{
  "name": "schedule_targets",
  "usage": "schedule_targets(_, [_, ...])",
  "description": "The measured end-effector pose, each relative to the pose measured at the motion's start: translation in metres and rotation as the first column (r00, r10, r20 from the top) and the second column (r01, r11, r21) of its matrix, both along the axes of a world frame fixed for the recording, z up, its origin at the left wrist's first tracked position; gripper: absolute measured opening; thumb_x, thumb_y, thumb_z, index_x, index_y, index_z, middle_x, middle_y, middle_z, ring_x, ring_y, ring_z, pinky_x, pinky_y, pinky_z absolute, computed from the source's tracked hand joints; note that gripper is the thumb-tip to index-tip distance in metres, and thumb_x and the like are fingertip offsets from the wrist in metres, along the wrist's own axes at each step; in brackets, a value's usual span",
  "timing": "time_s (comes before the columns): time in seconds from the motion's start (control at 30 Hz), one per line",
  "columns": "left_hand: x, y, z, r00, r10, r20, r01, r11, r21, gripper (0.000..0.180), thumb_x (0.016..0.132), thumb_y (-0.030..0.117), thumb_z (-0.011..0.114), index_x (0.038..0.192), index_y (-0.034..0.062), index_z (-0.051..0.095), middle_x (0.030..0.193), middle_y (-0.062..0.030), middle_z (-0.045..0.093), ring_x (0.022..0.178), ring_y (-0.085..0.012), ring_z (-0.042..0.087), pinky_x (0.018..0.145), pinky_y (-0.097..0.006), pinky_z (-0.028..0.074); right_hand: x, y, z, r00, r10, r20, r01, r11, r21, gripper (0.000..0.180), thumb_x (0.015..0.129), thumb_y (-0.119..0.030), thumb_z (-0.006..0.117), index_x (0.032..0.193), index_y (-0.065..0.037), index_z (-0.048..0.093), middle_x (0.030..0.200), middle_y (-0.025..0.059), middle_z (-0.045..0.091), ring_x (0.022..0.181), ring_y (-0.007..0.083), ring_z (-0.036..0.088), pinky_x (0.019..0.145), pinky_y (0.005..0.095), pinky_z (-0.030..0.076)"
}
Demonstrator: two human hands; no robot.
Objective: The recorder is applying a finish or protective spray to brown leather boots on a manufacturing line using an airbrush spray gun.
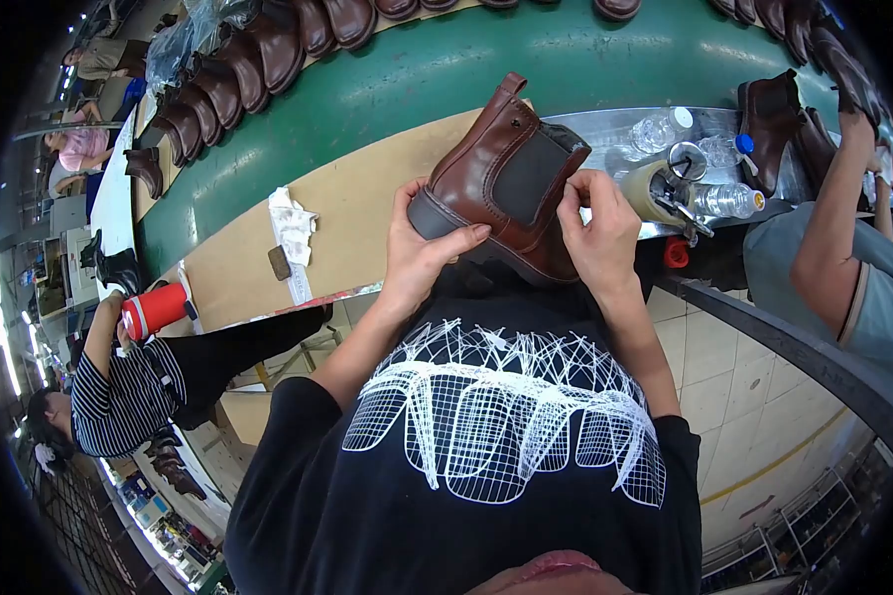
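A brown leather ankle boot (466,174) with a black elastic side panel (528,177) and a dark sole is held up before my chest, tilted, its heel to the left. My left hand (425,248) is wrapped round the heel, thumb along the lower side. At the boot's right edge, beside the elastic panel, my right hand (602,226) has its thumb and fingers pinched together. A small white bit shows by those fingertips, but what they grip is hidden.
On the brown work board (352,188) lie a crumpled white cloth (293,228) and a small brown block (279,263). A metal tray (615,129) holds plastic bottles (660,129) and a tool-filled can (650,188). Boots (253,69) line the green table (407,94). Co-workers sit either side.
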State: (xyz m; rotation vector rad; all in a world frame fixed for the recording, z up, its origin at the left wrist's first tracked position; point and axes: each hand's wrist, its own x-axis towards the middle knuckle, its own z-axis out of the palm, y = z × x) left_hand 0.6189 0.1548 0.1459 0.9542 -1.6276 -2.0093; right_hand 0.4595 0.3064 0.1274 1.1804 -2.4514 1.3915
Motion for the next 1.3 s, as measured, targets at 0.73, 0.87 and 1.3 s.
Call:
schedule_targets(0.73, [0.016, -0.058, -0.042, 0.985, 0.102, -0.14, -0.033, 0.904, 0.427, 0.048, 0.081, 0.015, 0.07, 0.124, 0.0052, 0.053, 0.106, -0.0047, 0.065, 0.096, -0.0158, 0.064, 0.084, -0.032, 0.052, 0.004, 0.067, -0.036, 0.276, 0.07, 0.959, -0.004, 0.997, -0.071, 0.034, 0.101, -0.03, 0.051, 0.119, -0.003, 0.061, 0.094, 0.0007, 0.064, 0.079, 0.0066, 0.06, 0.065, 0.0196, 0.046])
schedule_targets(0.87, [0.011, -0.068, -0.046, 0.969, 0.143, -0.201, -0.029, 0.874, 0.486, 0.046, 0.08, 0.014, 0.07, 0.123, 0.0063, 0.055, 0.105, -0.0051, 0.066, 0.098, -0.017, 0.064, 0.085, -0.034, 0.052, 0.009, 0.059, -0.021, 0.001, 0.235, 0.972, 0.069, 0.97, -0.235, 0.041, 0.101, -0.029, 0.05, 0.133, -0.003, 0.051, 0.113, 0.006, 0.064, 0.094, 0.0119, 0.064, 0.077, 0.0245, 0.054])
schedule_targets(1.3, [-0.029, -0.074, -0.103, 0.956, 0.237, -0.172, -0.168, 0.924, 0.343, 0.041, 0.098, 0.033, 0.052, 0.132, 0.0112, 0.049, 0.108, -0.0068, 0.064, 0.087, -0.0189, 0.065, 0.072, -0.032, 0.054, -0.068, -0.058, 0.031, 0.128, 0.632, 0.765, 0.256, 0.724, -0.641, 0.05, 0.099, -0.033, 0.051, 0.144, -0.014, 0.039, 0.137, 0.0077, 0.052, 0.12, 0.0229, 0.056, 0.1, 0.0445, 0.046])
